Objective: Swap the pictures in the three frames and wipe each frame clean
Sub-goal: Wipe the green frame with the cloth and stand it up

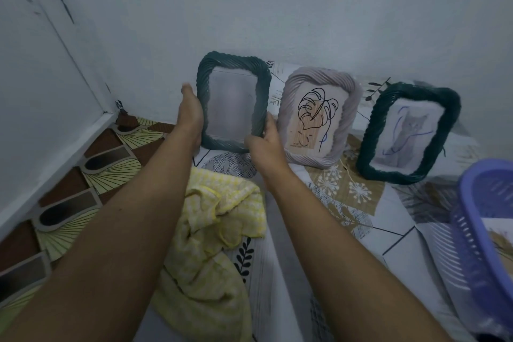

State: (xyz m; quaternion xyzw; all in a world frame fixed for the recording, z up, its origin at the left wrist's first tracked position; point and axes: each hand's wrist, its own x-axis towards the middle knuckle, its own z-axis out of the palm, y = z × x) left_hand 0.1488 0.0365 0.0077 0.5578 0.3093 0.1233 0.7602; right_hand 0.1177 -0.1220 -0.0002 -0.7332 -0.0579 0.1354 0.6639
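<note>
Frame (dark green) between both hands' fingers.

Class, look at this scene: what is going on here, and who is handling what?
A person's left hand and right hand hold a dark green twisted-rim picture frame by its sides, upright near the wall; its picture looks blurred. Beside it a pale lilac frame with a leaf drawing and another dark green frame lean against the wall. A yellow checked cloth lies crumpled below, untouched.
</note>
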